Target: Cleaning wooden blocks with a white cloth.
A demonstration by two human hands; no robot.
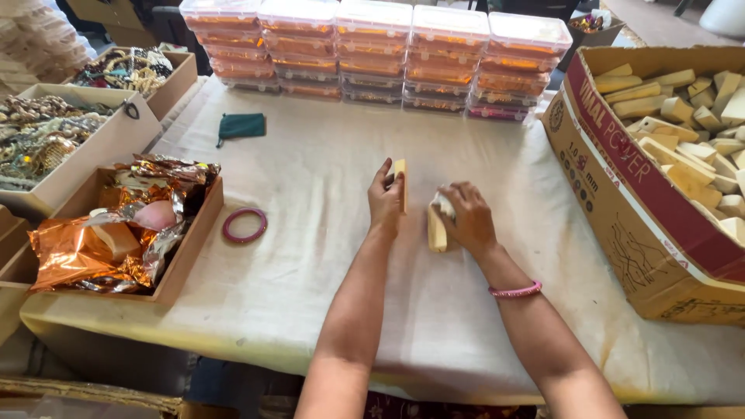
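Two blocks: yellow foam blocks at table centre.
Left hand: fingers closed on flat block, upright, long axis 12 to 6 o'clock.
Right hand: closed on long block, long axis also 12 to 6 o'clock.
Bangle: at 9 o'clock from hands, apart.

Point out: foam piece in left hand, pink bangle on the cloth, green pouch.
foam piece [400,180], head view, on its upper flat face.
pink bangle [232,230], head view, on its left rim.
green pouch [242,126], head view, on its middle.

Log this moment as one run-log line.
left hand: holds yellow block upright | right hand: on second yellow block | surface: cloth-covered table
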